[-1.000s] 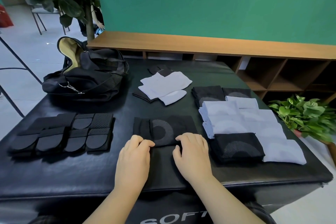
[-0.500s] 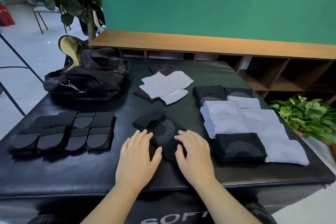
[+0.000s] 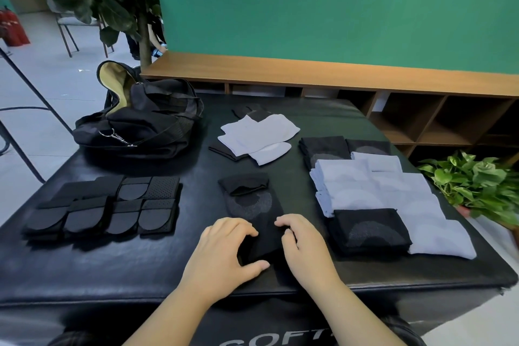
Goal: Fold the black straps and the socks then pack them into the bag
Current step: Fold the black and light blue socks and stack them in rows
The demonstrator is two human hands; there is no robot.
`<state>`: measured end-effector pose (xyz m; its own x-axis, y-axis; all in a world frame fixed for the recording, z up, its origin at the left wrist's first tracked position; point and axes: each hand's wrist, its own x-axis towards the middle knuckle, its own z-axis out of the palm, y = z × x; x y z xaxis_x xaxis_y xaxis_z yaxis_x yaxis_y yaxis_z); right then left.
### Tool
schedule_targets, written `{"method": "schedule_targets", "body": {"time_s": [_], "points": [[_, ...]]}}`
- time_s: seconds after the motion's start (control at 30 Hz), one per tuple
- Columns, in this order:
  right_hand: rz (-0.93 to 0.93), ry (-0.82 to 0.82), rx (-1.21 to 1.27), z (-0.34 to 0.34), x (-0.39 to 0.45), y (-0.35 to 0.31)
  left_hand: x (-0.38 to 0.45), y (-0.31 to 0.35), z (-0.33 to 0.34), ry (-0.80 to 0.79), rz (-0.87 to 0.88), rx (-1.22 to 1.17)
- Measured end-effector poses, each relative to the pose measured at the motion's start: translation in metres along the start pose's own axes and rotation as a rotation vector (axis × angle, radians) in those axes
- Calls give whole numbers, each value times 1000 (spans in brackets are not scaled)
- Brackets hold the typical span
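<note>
a black sock [image 3: 254, 205] is laid lengthwise at the lower centre of the frame on a black padded surface [image 3: 174, 267], its far cuff end folded back and a grey curved patch shown at its middle. its near end is held by both hands: the left hand [image 3: 224, 253] is set on the left edge with fingers curled down onto the fabric and the thumb spread underneath toward the right, and the right hand [image 3: 304, 247] is placed on the right edge with fingertips bent and pinched into the cloth. neither hand is seen lying flat.

to the left, in the lower left of the frame, a row of folded black straps [image 3: 106, 208] is arranged side by side, touching one another. above them, in the upper left part of the surface, a black bag [image 3: 146, 126] is stood with its top unzipped and a yellowish lining shown; a metal clip is hung at its front.

at the upper centre, a loose pile of white socks [image 3: 258, 135] is spread over a dark one. to the right, folded socks [image 3: 379, 191] are stacked in overlapping rows, mostly pale, with dark ones at the far end and one folded black sock [image 3: 368, 230] placed at the near end, just beside the right hand.

a green plant [image 3: 474, 180] is seen at the right edge, and a wooden shelf [image 3: 421, 109] is set behind the surface under a green wall.
</note>
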<state>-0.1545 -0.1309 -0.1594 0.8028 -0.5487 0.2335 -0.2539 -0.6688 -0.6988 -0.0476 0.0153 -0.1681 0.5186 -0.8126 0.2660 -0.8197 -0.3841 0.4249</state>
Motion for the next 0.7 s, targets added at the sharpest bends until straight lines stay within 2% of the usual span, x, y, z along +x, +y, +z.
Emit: {"method": "schedule_targets", "body": {"time_s": [0.1, 0.37, 0.53, 0.7], "points": [[-5, -36, 56, -5, -3, 1, -1, -3, 1, 52, -47, -26], [-150, -157, -103, -9, -7, 11, -6, -6, 0, 80, -123, -27], [-179, -194, -118, -11, -10, 10, -9, -10, -3, 62, -142, -46], [-185, -150, -113, -10, -13, 10, -15, -10, -11, -25, -140, -93]]}}
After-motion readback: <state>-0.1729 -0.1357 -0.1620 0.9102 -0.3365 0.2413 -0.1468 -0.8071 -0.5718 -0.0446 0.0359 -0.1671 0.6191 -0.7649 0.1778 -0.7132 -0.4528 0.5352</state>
